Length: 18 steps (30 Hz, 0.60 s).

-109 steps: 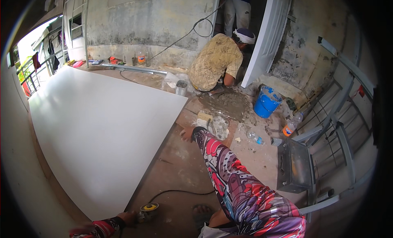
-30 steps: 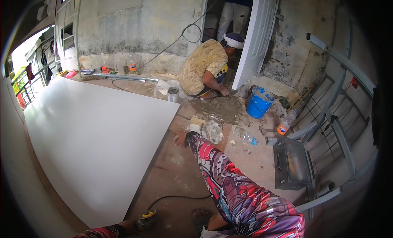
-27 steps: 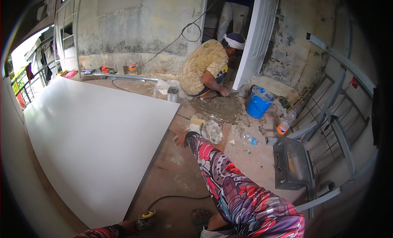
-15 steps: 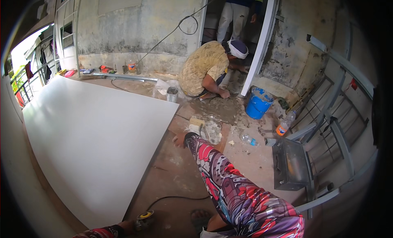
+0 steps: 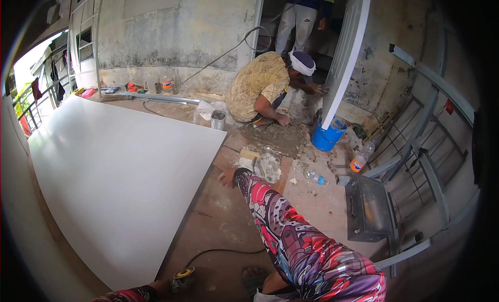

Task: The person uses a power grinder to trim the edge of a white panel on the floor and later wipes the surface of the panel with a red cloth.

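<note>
A large white sheet (image 5: 119, 177) lies across the left side, its right edge running down toward my left hand. At the bottom, my left hand (image 5: 162, 288) is closed on the body of an angle grinder (image 5: 183, 275) with a yellow-marked disc. A dark cord (image 5: 223, 250) runs along the floor between the grinder and my foot. Under a brightly patterned sleeve, my right arm reaches forward. My right hand (image 5: 227, 178) is low over the brown floor, right of the sheet's edge, fingers apart with nothing visible in them; whether it touches the floor I cannot tell.
A person (image 5: 260, 89) squats by wet mortar (image 5: 275, 138) at the doorway; another person (image 5: 299, 21) stands behind. The white door (image 5: 347, 58) overhangs a blue bucket (image 5: 326, 138). Bottles (image 5: 362, 156), a dark metal box (image 5: 368, 211) and metal frames (image 5: 431, 94) line the right.
The white door has swung nearer, over the blue bucket. The looped cable by the doorway has shifted right. My hands, the grinder and the sheet have stayed about where they were.
</note>
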{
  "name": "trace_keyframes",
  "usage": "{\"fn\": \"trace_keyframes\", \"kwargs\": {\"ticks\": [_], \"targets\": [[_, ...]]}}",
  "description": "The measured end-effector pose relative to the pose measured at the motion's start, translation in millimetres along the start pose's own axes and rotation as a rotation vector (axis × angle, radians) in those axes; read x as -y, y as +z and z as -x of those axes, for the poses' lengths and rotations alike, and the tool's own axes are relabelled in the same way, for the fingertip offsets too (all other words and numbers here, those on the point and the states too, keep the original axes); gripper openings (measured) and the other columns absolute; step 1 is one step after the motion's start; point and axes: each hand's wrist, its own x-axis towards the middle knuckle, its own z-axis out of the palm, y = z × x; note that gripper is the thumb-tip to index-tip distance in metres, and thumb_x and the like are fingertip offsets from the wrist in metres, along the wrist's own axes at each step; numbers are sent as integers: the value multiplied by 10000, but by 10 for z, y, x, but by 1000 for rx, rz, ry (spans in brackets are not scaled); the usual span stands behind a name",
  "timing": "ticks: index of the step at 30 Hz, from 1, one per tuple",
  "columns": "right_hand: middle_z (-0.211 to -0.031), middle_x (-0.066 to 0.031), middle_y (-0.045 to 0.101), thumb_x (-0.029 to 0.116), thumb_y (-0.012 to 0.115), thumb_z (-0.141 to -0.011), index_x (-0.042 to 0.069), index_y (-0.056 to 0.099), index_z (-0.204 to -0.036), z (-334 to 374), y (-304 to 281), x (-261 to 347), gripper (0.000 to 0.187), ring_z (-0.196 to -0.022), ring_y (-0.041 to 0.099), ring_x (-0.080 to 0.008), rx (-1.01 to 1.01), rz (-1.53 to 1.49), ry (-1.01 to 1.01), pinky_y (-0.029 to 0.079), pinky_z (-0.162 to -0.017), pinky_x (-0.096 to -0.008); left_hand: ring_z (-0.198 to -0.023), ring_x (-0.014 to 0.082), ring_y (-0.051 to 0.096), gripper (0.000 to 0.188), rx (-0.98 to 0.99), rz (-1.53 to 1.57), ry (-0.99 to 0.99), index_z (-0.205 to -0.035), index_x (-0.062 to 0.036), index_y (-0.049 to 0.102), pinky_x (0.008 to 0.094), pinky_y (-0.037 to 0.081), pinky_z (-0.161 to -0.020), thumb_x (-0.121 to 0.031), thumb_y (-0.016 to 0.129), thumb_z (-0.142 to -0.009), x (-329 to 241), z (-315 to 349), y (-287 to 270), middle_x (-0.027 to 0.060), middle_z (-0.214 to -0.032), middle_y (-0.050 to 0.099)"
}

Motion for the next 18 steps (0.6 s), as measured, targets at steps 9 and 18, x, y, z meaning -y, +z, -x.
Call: {"fn": "trace_keyframes", "kwargs": {"ticks": [9,18], "targets": [[-982,-130,694,294,686,-844,94,507,-1365,-94,17,-165,586,-833,684,-204,5,-51,16,583,-629,-358,-1038,384,643,587,30,-56,-12,-1196,-61,588,459,507,-900,-460,683,-776,-103,44,-97,219,-1072,678],[-1081,-181,619,258,522,-928,41,520,-1241,-820,-396,-1329,381,-953,605,-281,605,-821,-298,511,-755,-485,-1015,366,649,648,-91,-164,117,-1272,-94,532,470,520,-870,-376,743,-728,294,-481,171,206,-1081,670]]}}
